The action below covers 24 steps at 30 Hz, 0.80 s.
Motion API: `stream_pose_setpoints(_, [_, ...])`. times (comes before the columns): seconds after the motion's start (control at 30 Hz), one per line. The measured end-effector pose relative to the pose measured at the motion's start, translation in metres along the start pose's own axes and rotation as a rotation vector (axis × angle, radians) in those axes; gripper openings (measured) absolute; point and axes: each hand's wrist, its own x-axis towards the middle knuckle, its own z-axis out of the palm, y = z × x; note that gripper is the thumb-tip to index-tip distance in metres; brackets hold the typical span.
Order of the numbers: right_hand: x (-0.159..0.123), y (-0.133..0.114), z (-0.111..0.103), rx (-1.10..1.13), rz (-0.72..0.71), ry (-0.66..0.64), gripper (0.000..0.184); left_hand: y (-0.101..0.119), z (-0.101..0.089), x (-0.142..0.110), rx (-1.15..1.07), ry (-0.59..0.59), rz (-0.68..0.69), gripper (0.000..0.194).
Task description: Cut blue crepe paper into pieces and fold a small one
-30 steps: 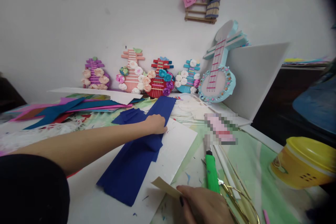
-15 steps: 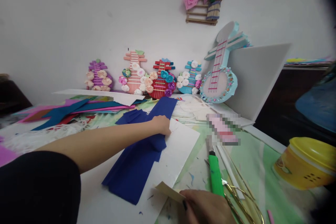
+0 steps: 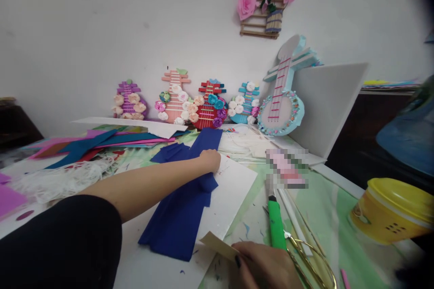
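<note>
My left hand (image 3: 210,161) is closed at the right edge of a long piece of dark blue paper (image 3: 181,216), its fingers curled down out of sight. The paper lies creased over a white board (image 3: 233,185), and some folded blue pieces (image 3: 171,151) lie left of it. Low in the view, my right hand (image 3: 267,264) pinches a small beige card (image 3: 219,246) between thumb and fingers, its tip over the board's edge. Just beyond that hand lies a green-handled utility knife (image 3: 276,223), beside gold-handled scissors (image 3: 313,259).
Several decorated paper lutes (image 3: 207,110) lean on the wall, with a larger pale blue one (image 3: 281,99) at right. A yellow lidded tub (image 3: 389,210) stands at the right. Coloured sheets (image 3: 91,142) and white shredded strips (image 3: 64,178) lie at left.
The view has tilted slightly. The far end of the blue paper has swung a little left, and my left forearm has shifted right. My right hand keeps its pinch on the card.
</note>
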Motion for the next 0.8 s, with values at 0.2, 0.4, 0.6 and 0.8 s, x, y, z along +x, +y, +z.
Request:
stream_pose_setpoints(0.2, [0.000, -0.001, 0.000, 0.009, -0.001, -0.012, 0.023, -0.006, 0.000, 0.006, -0.016, -0.002, -0.036, 0.033])
stream_pose_setpoints(0.4, [0.003, -0.005, -0.003, 0.050, 0.008, -0.024, 0.024, -0.015, 0.002, 0.019, -0.048, 0.001, -0.099, 0.033])
stream_pose_setpoints(0.6, [0.007, -0.008, -0.005, 0.026, -0.012, 0.012, 0.023, -0.017, 0.002, 0.025, -0.050, -0.023, -0.105, 0.034])
stream_pose_setpoints(0.8, [0.006, -0.007, -0.003, 0.015, 0.008, -0.008, 0.023, -0.015, -0.007, 0.030, -0.020, -0.055, -0.028, 0.033])
